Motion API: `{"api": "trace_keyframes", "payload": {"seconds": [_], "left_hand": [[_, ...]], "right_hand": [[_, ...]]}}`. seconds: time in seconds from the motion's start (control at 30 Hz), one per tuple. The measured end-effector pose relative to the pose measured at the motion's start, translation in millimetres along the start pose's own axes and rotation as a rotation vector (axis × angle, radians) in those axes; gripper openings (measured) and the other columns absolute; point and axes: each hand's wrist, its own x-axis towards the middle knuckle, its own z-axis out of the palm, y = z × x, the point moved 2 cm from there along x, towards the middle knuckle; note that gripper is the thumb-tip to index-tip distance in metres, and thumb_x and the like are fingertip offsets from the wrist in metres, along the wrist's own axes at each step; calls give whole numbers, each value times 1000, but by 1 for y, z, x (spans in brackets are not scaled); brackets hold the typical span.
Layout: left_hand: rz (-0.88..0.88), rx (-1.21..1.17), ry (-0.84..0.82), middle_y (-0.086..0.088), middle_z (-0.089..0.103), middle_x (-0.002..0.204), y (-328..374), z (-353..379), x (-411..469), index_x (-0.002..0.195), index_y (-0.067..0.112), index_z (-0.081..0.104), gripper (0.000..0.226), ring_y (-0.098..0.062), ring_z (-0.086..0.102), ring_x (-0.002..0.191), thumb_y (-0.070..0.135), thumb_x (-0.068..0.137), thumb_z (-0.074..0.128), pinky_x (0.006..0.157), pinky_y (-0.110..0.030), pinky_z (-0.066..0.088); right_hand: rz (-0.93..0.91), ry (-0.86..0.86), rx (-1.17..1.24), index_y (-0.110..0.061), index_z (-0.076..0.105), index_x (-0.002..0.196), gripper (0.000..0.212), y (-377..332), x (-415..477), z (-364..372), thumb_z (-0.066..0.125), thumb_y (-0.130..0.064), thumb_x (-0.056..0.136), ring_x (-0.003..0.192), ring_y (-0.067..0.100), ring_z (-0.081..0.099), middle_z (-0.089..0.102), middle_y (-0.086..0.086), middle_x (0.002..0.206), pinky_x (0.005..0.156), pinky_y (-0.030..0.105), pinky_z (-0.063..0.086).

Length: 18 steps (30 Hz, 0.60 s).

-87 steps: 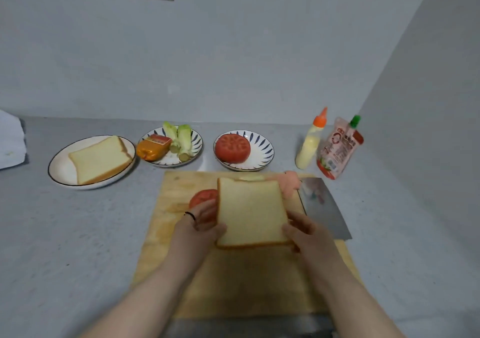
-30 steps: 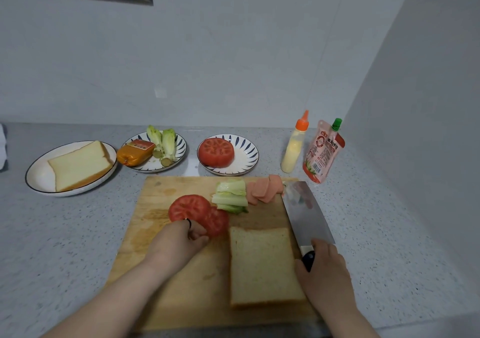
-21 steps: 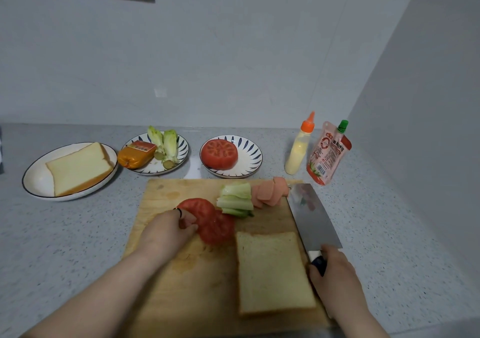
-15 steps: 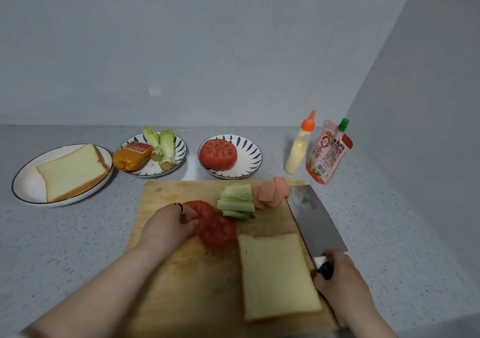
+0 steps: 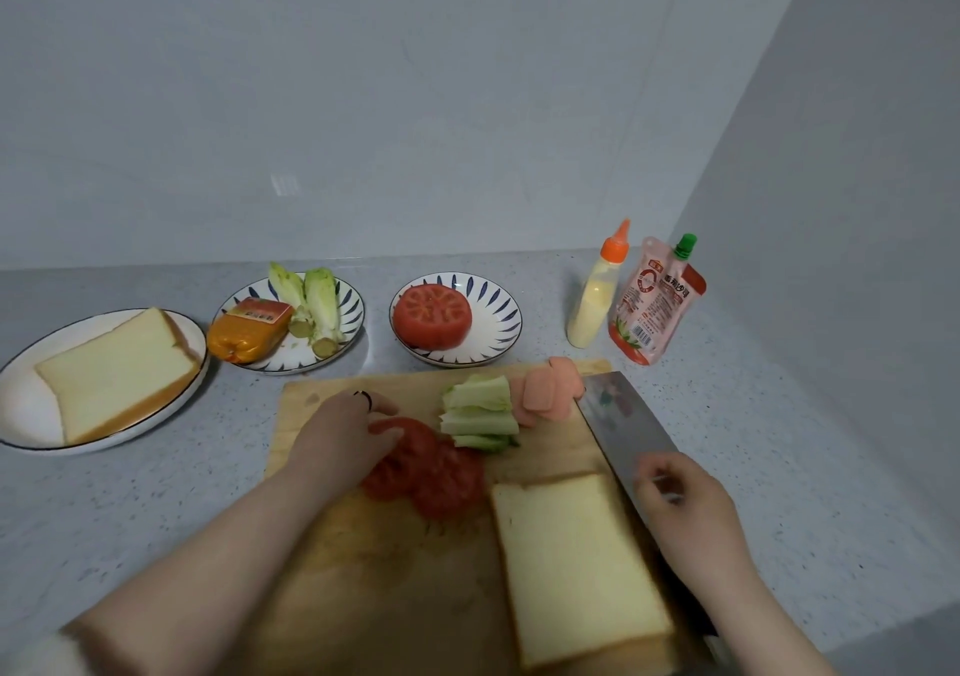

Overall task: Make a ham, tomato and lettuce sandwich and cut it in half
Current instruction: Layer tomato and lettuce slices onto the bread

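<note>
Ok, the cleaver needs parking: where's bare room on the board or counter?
Free: counter right of the cleaver, in front of the sauce pouch; counter between bread plate and cutting board; board left of the bread slice. Crowded: board's far half, with tomato slices, lettuce, ham.

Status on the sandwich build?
Left hand pinching tomato slices. Right hand blurred over knife, grip unclear. Bread slice bare on cutting board, blade alongside.

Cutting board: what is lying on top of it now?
A bread slice, tomato slices, cut lettuce, ham slices and a cleaver at the right. The left hand covers part of the tomato slices; the right hand hides the blade's rear.
</note>
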Motion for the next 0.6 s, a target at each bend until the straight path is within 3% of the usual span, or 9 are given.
{"api": "trace_keyframes", "payload": {"seconds": [0.1,0.2,0.27,0.37,0.47,0.53,0.6], "left_hand": [[30,-4,-32,1,57,118,-3,1,4,113,23,57,31,-14,52,105,29,84,60,79,-19,37],[128,69,-193,4,54,119,1,7,5,119,26,52,41,-12,50,104,37,80,61,80,-20,39],[173,143,-309,4,53,118,3,10,7,119,27,49,47,-12,50,102,42,77,63,84,-23,43],[213,205,-452,4,45,132,0,14,10,131,28,37,70,-15,43,117,48,71,67,97,-28,38],[225,357,-584,2,17,151,-4,19,11,144,26,9,105,-19,19,137,56,64,70,111,-32,20],[266,437,-597,3,4,154,-7,21,11,145,24,0,109,-20,7,140,53,66,70,113,-33,12],[283,418,-569,3,6,153,-11,21,12,145,25,0,107,-19,8,140,49,68,69,113,-31,13]], "right_hand": [[-15,-65,-43,-13,61,103,18,-17,8,13,58,-14,85,98,20,54,59,1,99,71,19,32],[17,-58,-368,-11,48,126,42,-12,15,7,54,-23,87,118,25,42,51,8,126,91,28,35],[83,-78,-491,-12,41,131,46,-2,14,0,51,-23,87,119,27,38,45,9,130,93,30,36],[135,-110,-499,-12,37,132,47,10,6,0,50,-26,88,118,27,37,44,10,129,92,31,37],[123,-82,-501,-12,37,133,51,11,-2,8,51,-29,87,119,28,37,45,9,130,94,31,34],[41,5,-406,-7,46,127,46,2,-7,15,56,-22,85,118,28,40,52,10,125,93,28,31],[-80,41,-256,-7,56,116,35,-16,-14,25,60,-15,82,113,24,45,59,4,110,82,20,29]]}}
